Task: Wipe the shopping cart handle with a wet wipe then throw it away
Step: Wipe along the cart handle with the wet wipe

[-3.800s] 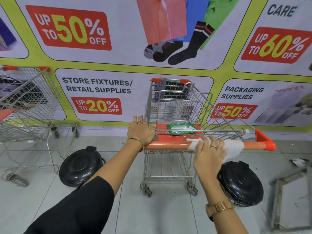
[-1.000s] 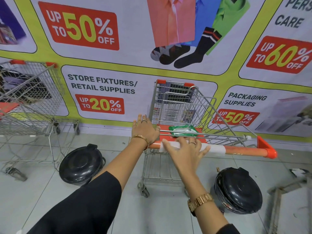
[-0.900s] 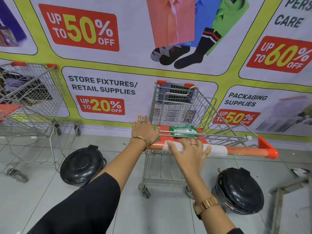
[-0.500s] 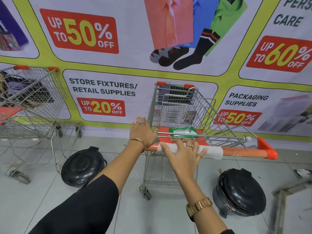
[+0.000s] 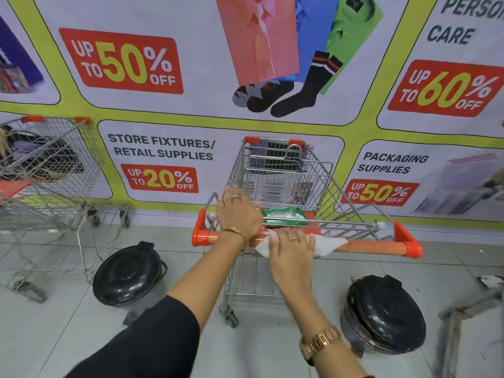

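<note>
The right hand (image 5: 291,245) pressed the wipe (image 5: 326,245) flat on the handle (image 5: 373,246), having slid it from the right end to just beside the left hand (image 5: 240,216), which rested open-fingered near the left end. Wiping seemed well along; binning it remained.

Showing on the wall banner (image 5: 191,111): "UP TO 50% OFF", "STORE FIXTURES/ RETAIL SUPPLIES", "UP TO 20% OFF", "PACKAGING SUPPLIES", "CARE", "UP TO 60% OFF".
</note>
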`<action>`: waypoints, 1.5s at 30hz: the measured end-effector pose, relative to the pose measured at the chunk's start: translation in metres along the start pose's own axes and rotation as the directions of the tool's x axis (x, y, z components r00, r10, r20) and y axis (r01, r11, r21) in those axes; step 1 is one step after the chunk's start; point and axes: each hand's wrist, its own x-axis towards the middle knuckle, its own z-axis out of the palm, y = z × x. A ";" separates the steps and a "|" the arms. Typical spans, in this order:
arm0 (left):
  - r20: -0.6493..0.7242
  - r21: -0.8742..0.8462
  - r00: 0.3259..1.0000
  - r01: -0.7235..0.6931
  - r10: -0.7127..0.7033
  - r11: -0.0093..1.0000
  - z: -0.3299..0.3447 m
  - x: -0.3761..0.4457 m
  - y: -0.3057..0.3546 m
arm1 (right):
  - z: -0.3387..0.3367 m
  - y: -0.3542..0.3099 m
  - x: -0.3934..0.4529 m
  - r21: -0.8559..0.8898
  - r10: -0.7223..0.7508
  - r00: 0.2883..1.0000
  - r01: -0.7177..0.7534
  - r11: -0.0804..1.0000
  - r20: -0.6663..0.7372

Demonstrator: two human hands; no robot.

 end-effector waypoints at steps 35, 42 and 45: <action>0.232 0.154 0.973 -0.044 0.007 0.987 0.023 0.010 0.011 | -0.038 0.078 0.007 0.436 0.305 0.943 -0.221 0.872 -0.131; 0.238 0.127 0.971 -0.067 0.036 0.990 0.024 0.009 0.017 | -0.057 0.134 0.032 0.399 0.504 0.827 -0.387 0.831 -0.247; 0.236 0.135 0.971 -0.076 0.043 0.988 0.026 0.010 0.017 | -0.040 0.085 0.024 0.379 0.470 0.872 -0.391 0.839 -0.139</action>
